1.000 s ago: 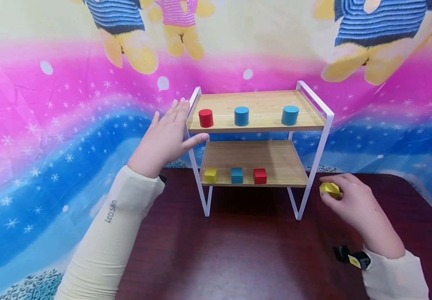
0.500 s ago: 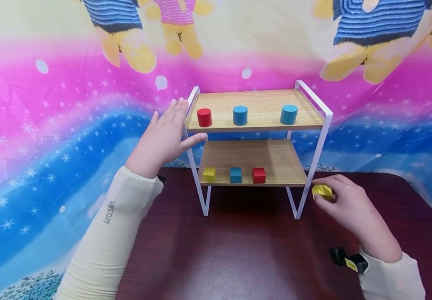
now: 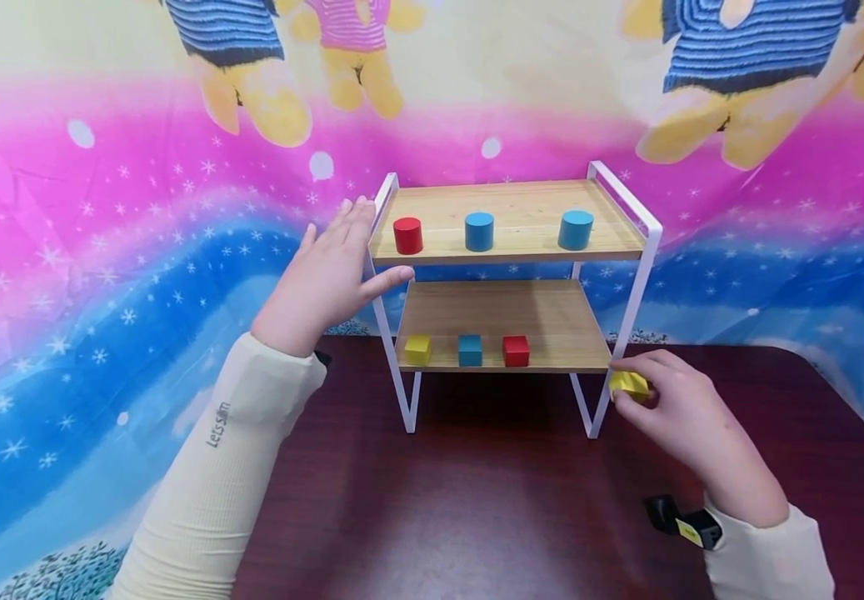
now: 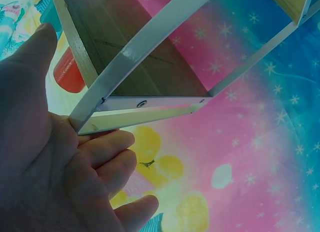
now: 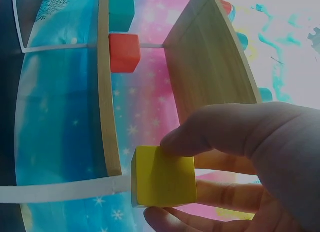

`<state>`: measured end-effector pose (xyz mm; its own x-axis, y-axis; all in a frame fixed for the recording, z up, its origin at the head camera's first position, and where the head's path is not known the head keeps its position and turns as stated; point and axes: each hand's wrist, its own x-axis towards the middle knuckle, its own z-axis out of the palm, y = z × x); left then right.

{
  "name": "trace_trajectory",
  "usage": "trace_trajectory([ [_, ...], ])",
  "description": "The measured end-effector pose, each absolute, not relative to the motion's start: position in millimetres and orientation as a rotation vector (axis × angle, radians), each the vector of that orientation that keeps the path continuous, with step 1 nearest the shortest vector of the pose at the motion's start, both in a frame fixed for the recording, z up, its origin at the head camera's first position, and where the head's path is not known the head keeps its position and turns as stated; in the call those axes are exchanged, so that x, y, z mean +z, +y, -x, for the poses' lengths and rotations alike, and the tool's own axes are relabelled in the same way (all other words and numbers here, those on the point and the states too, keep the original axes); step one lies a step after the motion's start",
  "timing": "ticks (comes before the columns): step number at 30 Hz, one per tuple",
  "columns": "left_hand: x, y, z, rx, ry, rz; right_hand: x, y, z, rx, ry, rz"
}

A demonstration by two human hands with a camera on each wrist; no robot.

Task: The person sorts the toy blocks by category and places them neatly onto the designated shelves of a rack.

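My right hand (image 3: 675, 408) pinches a yellow cube (image 5: 165, 176) between thumb and fingers, right beside the front right leg of the two-tier shelf (image 3: 506, 257). With fingers straight and thumb spread, my left hand (image 3: 319, 275) rests against the white frame (image 4: 145, 47) at the shelf's upper left. On the lower tier, near its front edge, stand another yellow cube (image 3: 417, 350), a blue cube (image 3: 470, 350) and a red cube (image 3: 516, 351). The upper tier bears a red cylinder (image 3: 407, 236) at left and two blue cylinders, one in the middle (image 3: 479, 232) and one at right (image 3: 576, 230).
The shelf stands on a dark reddish table (image 3: 491, 508), close to a colourful printed cloth backdrop (image 3: 199, 200). White legs and raised side rails (image 3: 626, 198) bound the tiers at both ends.
My right hand has moved left with the yellow cube, from a little right of the shelf to its front right leg. The left hand has kept its place on the frame.
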<state>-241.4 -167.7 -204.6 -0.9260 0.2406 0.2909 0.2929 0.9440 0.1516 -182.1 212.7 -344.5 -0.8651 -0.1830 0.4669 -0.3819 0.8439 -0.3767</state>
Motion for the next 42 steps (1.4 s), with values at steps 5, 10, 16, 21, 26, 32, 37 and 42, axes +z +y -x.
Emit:
trace_trajectory([
  [5,-204.9,-167.3,242.1,-0.275,-2.827,0.396,-343.5,206.3,182.3,0.649,-2.546,-0.454],
  [10,-204.9,-168.1,241.8,-0.276,-2.826,0.4,-342.3,199.6,183.4,0.657,-2.541,-0.478],
  [16,-204.1,-167.3,242.9,-0.26,-2.822,0.408,-339.3,194.3,183.7,0.64,-2.553,-0.489],
  [21,-203.4,-167.6,242.8,-0.248,-2.828,0.4,-336.3,189.5,184.5,0.652,-2.57,-0.499],
  [26,-203.0,-167.5,242.6,-0.241,-2.828,0.402,-334.7,184.7,184.8,0.667,-2.57,-0.514],
  [32,-203.2,-167.4,242.3,-0.224,-2.82,0.402,-332.4,178.5,185.0,0.687,-2.553,-0.518],
  [37,-203.2,-167.5,241.5,-0.223,-2.832,0.394,-330.0,172.1,186.5,0.705,-2.569,-0.499],
  [42,-203.5,-167.1,241.4,-0.222,-2.841,0.387,-327.8,168.0,187.7,0.699,-2.582,-0.485],
])
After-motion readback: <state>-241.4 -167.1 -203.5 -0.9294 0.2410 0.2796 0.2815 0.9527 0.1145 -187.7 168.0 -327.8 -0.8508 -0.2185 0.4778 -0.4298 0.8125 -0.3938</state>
